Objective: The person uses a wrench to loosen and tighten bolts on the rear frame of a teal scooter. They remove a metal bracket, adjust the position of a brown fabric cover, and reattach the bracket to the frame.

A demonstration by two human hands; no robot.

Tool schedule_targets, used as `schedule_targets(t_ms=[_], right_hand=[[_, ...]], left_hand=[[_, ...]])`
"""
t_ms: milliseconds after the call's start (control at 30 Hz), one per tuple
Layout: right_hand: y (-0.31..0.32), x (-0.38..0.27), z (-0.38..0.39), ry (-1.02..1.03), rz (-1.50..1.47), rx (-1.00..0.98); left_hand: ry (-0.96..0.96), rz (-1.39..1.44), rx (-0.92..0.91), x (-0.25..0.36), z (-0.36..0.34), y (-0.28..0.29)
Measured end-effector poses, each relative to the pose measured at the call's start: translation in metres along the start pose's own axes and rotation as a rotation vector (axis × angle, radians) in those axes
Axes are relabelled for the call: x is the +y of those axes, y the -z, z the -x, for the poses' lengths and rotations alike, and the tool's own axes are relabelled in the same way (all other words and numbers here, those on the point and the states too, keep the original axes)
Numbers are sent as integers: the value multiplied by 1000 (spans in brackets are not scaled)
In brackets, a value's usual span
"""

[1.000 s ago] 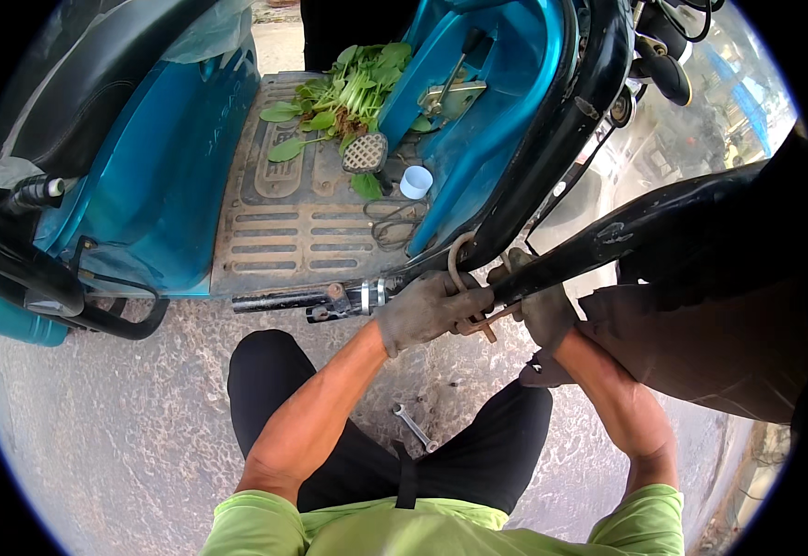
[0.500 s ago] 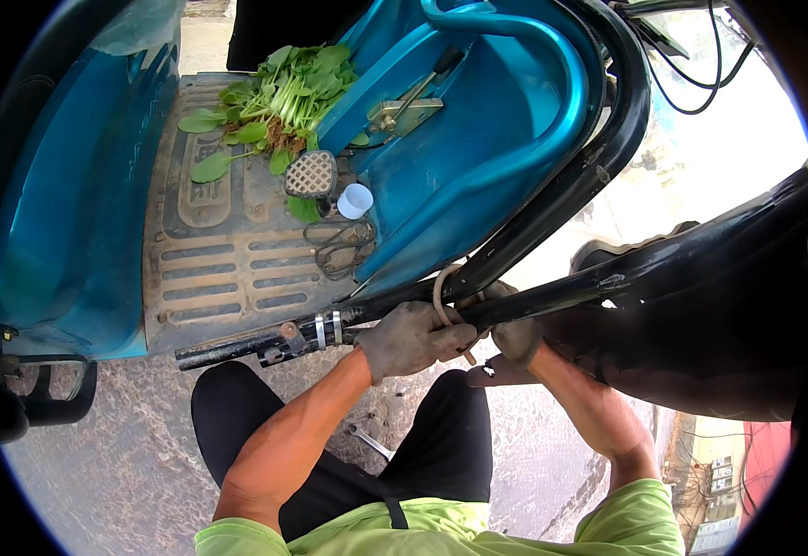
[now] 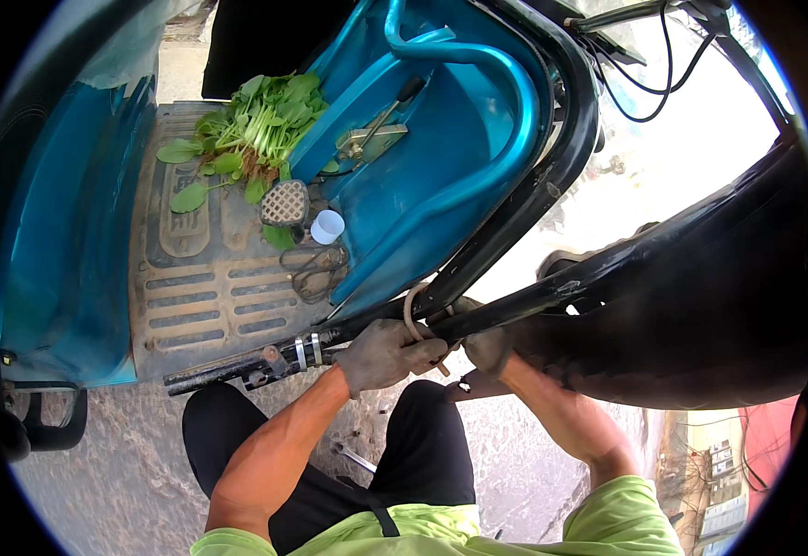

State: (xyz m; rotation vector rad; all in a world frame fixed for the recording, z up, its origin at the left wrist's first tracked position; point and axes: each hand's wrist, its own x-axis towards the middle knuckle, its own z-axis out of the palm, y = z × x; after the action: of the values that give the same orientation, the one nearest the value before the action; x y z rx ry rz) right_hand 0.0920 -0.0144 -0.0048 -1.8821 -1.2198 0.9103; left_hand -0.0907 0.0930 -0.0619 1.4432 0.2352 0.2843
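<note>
My gray-gloved left hand [image 3: 390, 357] is closed at the junction of the black lower frame tube [image 3: 357, 329] and a slanting black tube [image 3: 552, 292], gripping a brown curved loop [image 3: 411, 306], cord or rod, that passes around the frame. My gloved right hand [image 3: 487, 347] is just right of it, beneath the slanting tube, with its fingers hidden. Two metal clamps [image 3: 308, 350] sit on the lower tube to the left. The tube runs along the edge of a teal vehicle's footboard [image 3: 214, 296].
On the footboard lie leafy greens [image 3: 265, 130], a pedal [image 3: 285, 202], a white cup [image 3: 327, 225] and a coiled cable [image 3: 311, 278]. A lever [image 3: 390, 116] stands in the teal front panel [image 3: 432, 195]. A wrench [image 3: 353, 456] lies on the ground between my knees. A black cover [image 3: 682, 306] fills the right.
The view has shifted, putting the vehicle farther left in the picture. My hands stay at the same tube junction around the brown loop.
</note>
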Motion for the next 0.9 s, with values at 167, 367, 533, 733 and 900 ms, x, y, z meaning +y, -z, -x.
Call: schedule_targets(t_ms=[167,367,533,733,900], right_hand=[[-8,1,2,-34,-107,128],[3,34,4,-133,-147,140],[14,31,24,-332,-478,-3],[13,14,37,-182,-305,163],[17,-5,40,-111,-122,220]], left_hand=[[-40,-2,33,2,2,-1],[-27,-67,13,7,3,1],[-8,-95,2,7,3,3],[-40,96,22,-1,2,-4],[23,284,-3,-13,-2,-3]])
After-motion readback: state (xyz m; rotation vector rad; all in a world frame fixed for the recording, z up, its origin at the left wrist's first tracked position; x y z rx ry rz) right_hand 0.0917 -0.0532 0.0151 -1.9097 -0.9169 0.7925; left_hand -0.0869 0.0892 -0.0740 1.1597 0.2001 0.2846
